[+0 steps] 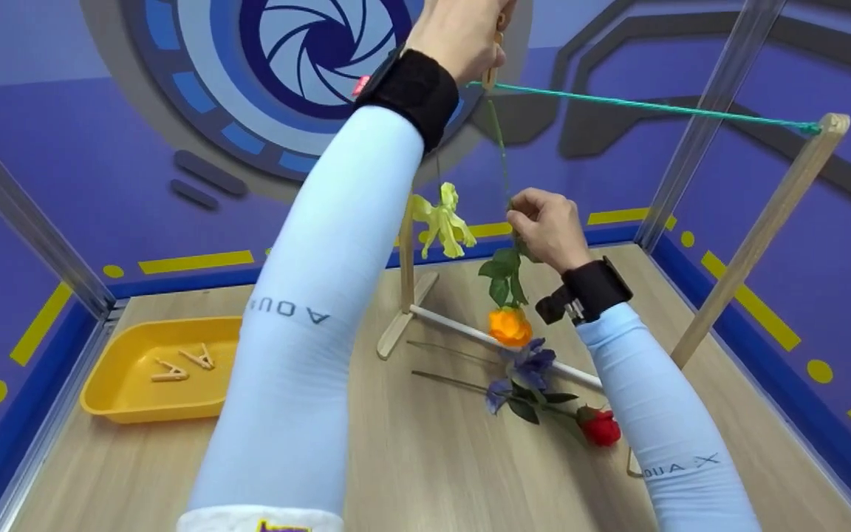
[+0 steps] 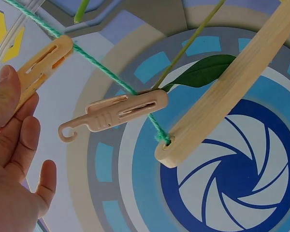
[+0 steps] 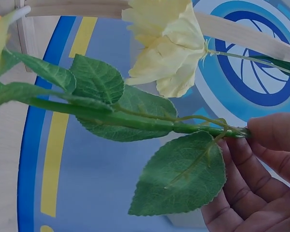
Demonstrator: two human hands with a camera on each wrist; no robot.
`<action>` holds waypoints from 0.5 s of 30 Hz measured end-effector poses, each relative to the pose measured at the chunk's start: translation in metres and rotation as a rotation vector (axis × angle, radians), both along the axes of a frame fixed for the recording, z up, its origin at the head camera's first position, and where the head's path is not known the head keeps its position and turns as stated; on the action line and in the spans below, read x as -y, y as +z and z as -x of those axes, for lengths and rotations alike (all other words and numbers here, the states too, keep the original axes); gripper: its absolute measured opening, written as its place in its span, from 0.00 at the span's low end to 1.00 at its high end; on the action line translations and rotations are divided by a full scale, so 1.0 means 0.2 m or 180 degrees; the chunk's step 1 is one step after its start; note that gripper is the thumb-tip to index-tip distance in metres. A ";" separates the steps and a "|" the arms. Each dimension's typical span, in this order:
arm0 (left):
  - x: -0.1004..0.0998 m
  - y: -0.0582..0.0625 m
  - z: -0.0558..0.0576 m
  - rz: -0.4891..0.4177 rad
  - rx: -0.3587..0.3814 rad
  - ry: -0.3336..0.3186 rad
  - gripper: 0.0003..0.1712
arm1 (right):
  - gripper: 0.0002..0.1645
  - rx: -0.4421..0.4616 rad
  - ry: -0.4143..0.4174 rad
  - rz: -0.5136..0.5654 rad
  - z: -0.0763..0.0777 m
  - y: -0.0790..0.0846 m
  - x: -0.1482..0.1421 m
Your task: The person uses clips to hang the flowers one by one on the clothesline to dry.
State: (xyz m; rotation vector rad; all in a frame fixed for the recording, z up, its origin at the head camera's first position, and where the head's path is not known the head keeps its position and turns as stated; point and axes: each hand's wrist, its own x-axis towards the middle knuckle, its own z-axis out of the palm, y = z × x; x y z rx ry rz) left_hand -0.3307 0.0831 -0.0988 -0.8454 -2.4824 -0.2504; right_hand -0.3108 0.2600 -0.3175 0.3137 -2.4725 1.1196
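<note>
My left hand (image 1: 462, 37) is raised at the top of the head view. It pinches a wooden clothespin (image 2: 36, 72) whose tip meets the green cord (image 1: 617, 101). Lower down, my right hand (image 1: 552, 229) pinches the green stem (image 3: 145, 123) of an orange flower (image 1: 510, 326), which hangs bloom-down among its leaves. The end of a green stem (image 2: 81, 10) shows apart from the pinched clothespin in the left wrist view. A second clothespin (image 2: 104, 116) sits on the cord by the post, holding the stem of a pale yellow flower (image 1: 446, 222), also upside down.
The cord runs between two wooden posts (image 1: 758, 236), with a white rod (image 1: 462, 327) low between them. Purple flowers (image 1: 532, 363) and a red rose (image 1: 600, 427) lie on the table. At the left, a yellow tray (image 1: 122, 410) contains two clothespins (image 1: 200, 357).
</note>
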 end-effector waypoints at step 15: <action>0.00 0.01 0.00 -0.0008 0.0138 -0.0001 0.09 | 0.08 -0.0081 0.0025 -0.0042 0.00 0.05 0.01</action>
